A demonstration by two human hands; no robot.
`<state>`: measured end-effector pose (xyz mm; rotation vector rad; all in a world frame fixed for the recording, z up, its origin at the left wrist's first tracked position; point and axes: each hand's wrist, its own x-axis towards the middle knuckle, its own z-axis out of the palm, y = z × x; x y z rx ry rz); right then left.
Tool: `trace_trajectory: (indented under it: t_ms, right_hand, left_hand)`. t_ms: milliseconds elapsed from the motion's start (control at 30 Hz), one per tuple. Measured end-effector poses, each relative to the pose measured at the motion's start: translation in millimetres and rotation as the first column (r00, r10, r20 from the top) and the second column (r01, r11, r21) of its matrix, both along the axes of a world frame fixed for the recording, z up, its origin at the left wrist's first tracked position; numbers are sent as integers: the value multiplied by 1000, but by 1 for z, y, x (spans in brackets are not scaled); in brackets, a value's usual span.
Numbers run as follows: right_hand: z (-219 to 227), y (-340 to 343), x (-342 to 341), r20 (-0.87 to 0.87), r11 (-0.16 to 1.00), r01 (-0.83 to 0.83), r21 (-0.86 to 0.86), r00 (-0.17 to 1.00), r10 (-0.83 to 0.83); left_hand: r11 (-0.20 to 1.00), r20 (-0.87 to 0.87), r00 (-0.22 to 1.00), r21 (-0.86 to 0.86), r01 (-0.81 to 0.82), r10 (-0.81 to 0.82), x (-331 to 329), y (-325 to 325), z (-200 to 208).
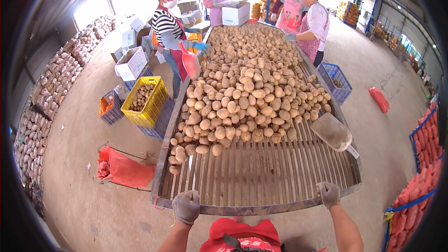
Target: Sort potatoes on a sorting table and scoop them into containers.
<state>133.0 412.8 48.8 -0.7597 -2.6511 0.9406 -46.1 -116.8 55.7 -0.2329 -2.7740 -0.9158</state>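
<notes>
Grey-gloved left hand (186, 206) and right hand (329, 195): each grip curled round rim of slatted metal table (261, 209), likely bracing.

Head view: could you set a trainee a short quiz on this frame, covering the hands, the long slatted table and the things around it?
1. True or false: the left hand and the right hand, both in grey gloves, are at the near rim of the long, grey-brown slatted table.
2. Where does the dusty grey, broad-bladed scoop with a pale handle lie?
A) on the floor
B) on the table's right side
C) in the left hand
3. What does the yellow plastic lattice crate left of the table hold?

Key
1. True.
2. B.
3. Brown, rounded potatoes.
</notes>
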Motion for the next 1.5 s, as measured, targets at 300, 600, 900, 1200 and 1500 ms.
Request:
trace_trajectory:
  t_ms: [300,600,900,1200,1500]
  right_hand:
    - [-12,5,-1,-18,995,-46,86,999,48]
    - [-4,4,0,87,999,-14,38,996,10]
    - [-9,8,3,81,995,-43,95,996,36]
    - [-13,5,0,-20,998,-31,56,999,33]
    - [-7,3,-1,1,1000,-23,-3,1000,23]
  left_hand:
    - [1000,-38,999,15,-11,11,2,-4,-12]
    - [999,-16,1000,-41,13,-13,-1,-6,-14]
    - [1000,-72,997,-3,-13,12,1,-5,-21]
    - [999,9,1000,-37,-4,4,2,-7,-13]
    - [1000,-19,1000,-12,4,-4,-1,-5,-10]
